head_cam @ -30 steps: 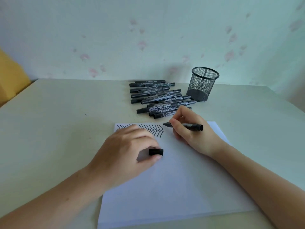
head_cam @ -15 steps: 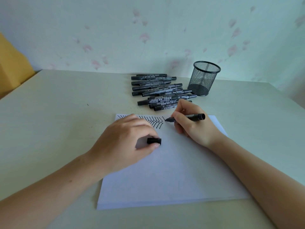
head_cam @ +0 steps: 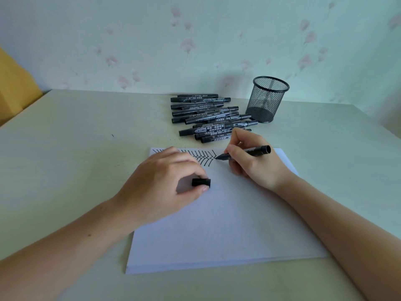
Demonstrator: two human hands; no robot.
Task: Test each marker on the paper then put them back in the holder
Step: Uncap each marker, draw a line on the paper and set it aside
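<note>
A white sheet of paper (head_cam: 217, 224) lies on the table with rows of short black strokes (head_cam: 204, 158) along its far edge. My right hand (head_cam: 253, 161) grips an uncapped black marker (head_cam: 249, 151), its tip touching the paper just right of the strokes. My left hand (head_cam: 165, 185) rests on the paper and pinches the black cap (head_cam: 201, 182) between thumb and fingers. Several capped black markers (head_cam: 208, 118) lie in a pile beyond the paper. A black mesh holder (head_cam: 267, 98) stands upright to the right of the pile, with no marker showing in it.
The pale table (head_cam: 76, 148) runs back to a floral wall. A yellow object (head_cam: 15, 90) stands at the far left beyond the table edge.
The marker tip has come down to the paper beside the strokes. My left hand has kept its hold on the cap. The camera has tilted a little.
</note>
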